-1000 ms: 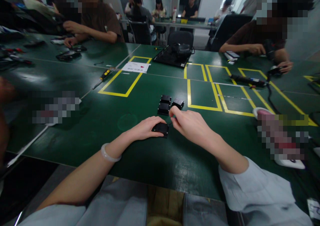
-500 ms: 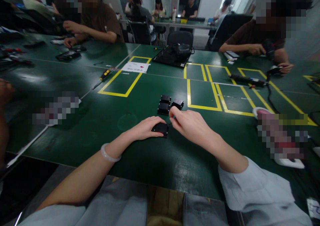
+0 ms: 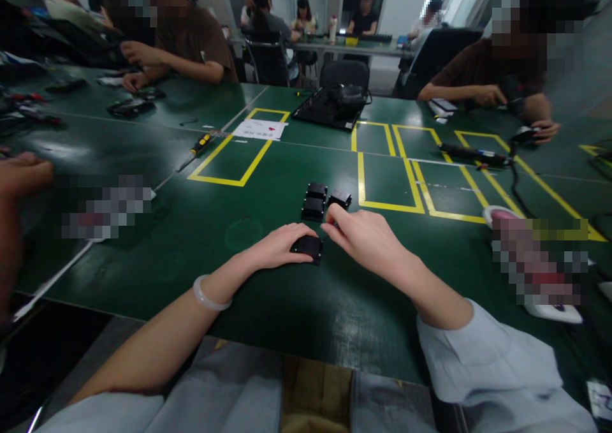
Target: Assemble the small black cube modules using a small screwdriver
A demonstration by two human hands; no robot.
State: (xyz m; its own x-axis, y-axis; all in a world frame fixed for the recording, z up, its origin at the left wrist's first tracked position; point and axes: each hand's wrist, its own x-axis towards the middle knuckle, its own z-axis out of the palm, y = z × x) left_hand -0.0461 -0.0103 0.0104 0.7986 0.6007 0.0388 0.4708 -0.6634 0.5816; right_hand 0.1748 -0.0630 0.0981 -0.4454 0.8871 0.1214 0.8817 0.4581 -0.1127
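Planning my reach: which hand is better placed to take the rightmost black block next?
Probably your right hand, close to the rightmost block, though possibly holding something thin; your left hand grips a nearer block.

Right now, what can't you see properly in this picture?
All in the head view:
Black block: the left hand covers its left end.
Thin dark thing at the right hand: too small to name, and that hand may hide more of it.
White paper: its writing is too small to read.
Pink thing: blurred into squares.
Another person's hand: partly cut off by the left edge.
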